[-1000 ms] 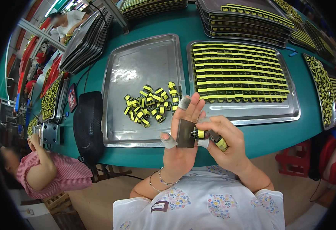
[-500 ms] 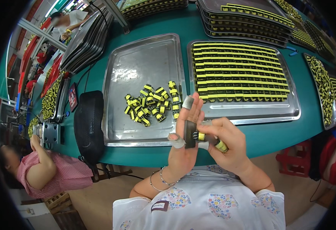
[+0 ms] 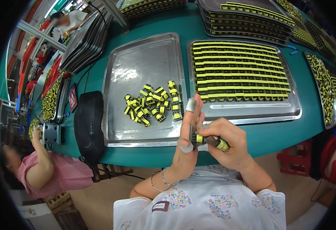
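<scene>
My left hand (image 3: pixel 186 159) is held up with its fingers stretched, thumb and a fingertip wrapped in pale tape. A dark flat plate (image 3: pixel 193 131), seen nearly edge-on, rests along its palm. My right hand (image 3: pixel 233 143) pinches a small transformer (image 3: pixel 199 138) with yellow tape and a black pin base, its pins toward the plate. Whether they touch it is hard to make out. A second transformer (image 3: pixel 223 145) sits in the curl of my right hand. Beyond my left hand, a metal tray (image 3: pixel 137 57) bears a loose heap of transformers (image 3: pixel 147 104) and a short column of them (image 3: pixel 175 100).
At right, another metal tray (image 3: pixel 252 117) carries neat rows of transformers (image 3: pixel 240 73). Stacked full trays (image 3: pixel 248 32) stand behind it. A black case (image 3: pixel 88 124) lies at left, below a stack of trays (image 3: pixel 85 42). A co-worker in a pink top (image 3: pixel 56 168) sits at left.
My left hand has turned, so the plate shows its edge rather than its broad face. The pinched transformer stays close to the plate. The co-worker's arm at left has shifted.
</scene>
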Demonstrator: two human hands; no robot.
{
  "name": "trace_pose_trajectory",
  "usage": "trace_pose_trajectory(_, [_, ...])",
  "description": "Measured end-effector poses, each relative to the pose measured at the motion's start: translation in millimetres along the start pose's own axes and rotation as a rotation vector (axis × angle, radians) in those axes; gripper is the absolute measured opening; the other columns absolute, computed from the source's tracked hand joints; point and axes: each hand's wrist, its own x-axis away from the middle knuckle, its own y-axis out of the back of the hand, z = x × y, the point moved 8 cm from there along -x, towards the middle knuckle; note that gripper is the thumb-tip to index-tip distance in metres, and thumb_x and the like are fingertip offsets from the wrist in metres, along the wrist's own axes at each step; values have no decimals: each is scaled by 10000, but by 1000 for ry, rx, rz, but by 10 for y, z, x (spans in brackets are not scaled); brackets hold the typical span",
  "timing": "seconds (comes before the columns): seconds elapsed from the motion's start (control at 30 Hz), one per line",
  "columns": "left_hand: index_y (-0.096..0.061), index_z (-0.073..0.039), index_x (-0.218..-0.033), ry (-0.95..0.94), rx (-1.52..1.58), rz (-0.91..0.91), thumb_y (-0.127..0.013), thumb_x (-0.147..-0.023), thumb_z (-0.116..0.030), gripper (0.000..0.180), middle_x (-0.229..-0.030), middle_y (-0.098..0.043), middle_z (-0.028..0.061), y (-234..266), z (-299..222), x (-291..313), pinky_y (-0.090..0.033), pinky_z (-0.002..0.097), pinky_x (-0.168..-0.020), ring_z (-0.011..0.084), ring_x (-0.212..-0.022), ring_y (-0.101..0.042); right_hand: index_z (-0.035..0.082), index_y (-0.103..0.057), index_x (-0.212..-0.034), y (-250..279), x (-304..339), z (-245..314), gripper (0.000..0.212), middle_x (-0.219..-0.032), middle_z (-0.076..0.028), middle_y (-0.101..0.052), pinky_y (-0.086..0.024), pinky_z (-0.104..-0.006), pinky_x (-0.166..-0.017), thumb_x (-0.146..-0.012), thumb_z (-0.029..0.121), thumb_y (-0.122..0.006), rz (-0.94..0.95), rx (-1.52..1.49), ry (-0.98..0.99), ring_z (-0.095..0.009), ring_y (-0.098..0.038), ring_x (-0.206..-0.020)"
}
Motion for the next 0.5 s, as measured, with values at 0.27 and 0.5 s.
trace_pose_trajectory(0.27, [-36, -128, -1530, -56, 78, 249, -261, -832, -792, 990, -1584, -29, 166, -25, 49, 26, -68, 474, -1163, 319, -1462, -63, 15, -668, -958, -23, 100, -6, 376, -848, -98, -647, -476, -274, -663, -616, -130, -610, -23, -28, -60, -201, -620, -746])
trace_pose_trajectory(0.5, [-4, -73, -1522, -72, -100, 233, -285, -840, -780, 1022, -1576, -51, 193, -45, -22, 54, -105, 469, -1158, 332, -1459, -77, 19, -669, -980, -5, 110, -44, 390, -850, -96, -626, -470, -279, -654, -617, -117, -629, -9, -69, -43, -194, -598, -731])
